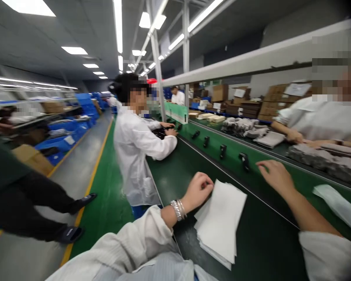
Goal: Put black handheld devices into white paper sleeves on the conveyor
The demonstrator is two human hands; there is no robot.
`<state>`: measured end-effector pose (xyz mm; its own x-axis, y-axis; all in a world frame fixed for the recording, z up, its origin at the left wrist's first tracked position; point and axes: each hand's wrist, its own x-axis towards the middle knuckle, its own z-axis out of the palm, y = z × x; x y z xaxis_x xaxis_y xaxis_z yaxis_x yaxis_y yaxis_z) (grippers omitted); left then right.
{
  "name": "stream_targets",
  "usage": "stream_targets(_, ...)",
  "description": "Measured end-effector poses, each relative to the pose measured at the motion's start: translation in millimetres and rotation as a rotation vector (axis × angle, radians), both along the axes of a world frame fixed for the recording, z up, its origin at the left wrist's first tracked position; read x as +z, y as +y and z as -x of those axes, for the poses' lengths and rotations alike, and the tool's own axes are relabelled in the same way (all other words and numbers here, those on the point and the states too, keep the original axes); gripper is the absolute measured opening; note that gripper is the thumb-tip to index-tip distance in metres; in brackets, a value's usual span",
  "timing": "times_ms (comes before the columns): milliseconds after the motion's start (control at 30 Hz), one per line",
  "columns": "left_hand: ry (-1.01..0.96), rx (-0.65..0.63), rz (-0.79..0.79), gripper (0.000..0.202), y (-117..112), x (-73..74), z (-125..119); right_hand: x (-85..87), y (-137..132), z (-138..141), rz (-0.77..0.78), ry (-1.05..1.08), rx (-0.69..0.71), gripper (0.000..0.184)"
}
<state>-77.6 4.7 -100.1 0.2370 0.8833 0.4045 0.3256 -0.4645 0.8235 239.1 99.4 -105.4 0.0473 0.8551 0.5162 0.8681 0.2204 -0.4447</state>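
Observation:
My left hand (198, 191), with a bracelet and a bangle at the wrist, has its fingers curled in towards the thumb. Its fingertips are at the upper left corner of a fanned stack of white sheets or flat bags (222, 220); what they hold, if anything, is hidden. Over the green belt my right hand (276, 177) reaches forward, fingers apart and nothing visible in them. Just left of its fingertips, apart from them, lies a small black clip-like part (244, 160). More such black parts (222, 151) form a line further up the belt.
Beside the belt at right lies a translucent white pouch (337, 205). Across the line, a co-worker (333, 121) handles grey pieces (324, 162). To my left another co-worker (137, 136) works at the bench. A person in dark trousers (32, 207) stands in the aisle.

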Motion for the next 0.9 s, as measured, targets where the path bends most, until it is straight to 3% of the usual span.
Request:
stream_targets(100, 0.055, -0.006, 0.001, 0.008, 8.4, 0.4, 4.5, -18.2, 2.1, -22.4, 0.071, -0.140, -0.030, 0.023)
stream_targets(200, 0.144, 0.028, -0.001, 0.009, 17.2, -0.4, 6.4, -22.2, 15.7, -17.6, 0.136, -0.135, -0.089, 0.028)
stream_targets(367, 0.374, 0.031, 0.042, 0.014, 46.2, -2.9, -3.2, -13.8, 36.1, -3.4, 0.348, -0.032, -0.225, 0.039)
stream_targets(467, 0.542, 0.010, 0.064, 0.031, 67.5, -6.4, -16.4, -11.6, 50.0, 1.5, 0.472, 0.022, -0.314, 0.052)
stream_targets(533, 0.620, -0.031, 0.053, 0.032, 79.7, -9.1, -25.9, -15.1, 58.7, 1.1, 0.493, 0.131, -0.335, 0.056)
stream_targets(633, 0.641, -0.108, 0.005, 0.011, 92.6, -12.2, -36.7, -25.8, 66.1, -4.6, 0.463, 0.310, -0.346, 0.058)
stream_targets(700, 0.616, -0.130, -0.026, 0.017, 97.4, -12.8, -40.2, -32.6, 65.1, -7.4, 0.445, 0.375, -0.347, 0.060)
stream_targets(800, 0.582, -0.153, -0.064, 0.022, 99.9, -11.4, -40.1, -34.7, 53.5, -1.2, 0.325, 0.620, -0.220, 0.074)
stream_targets(900, 0.535, -0.208, -0.143, 0.021, 98.5, -8.3, -36.8, -23.2, 33.1, 19.1, 0.112, 1.010, 0.094, 0.097)
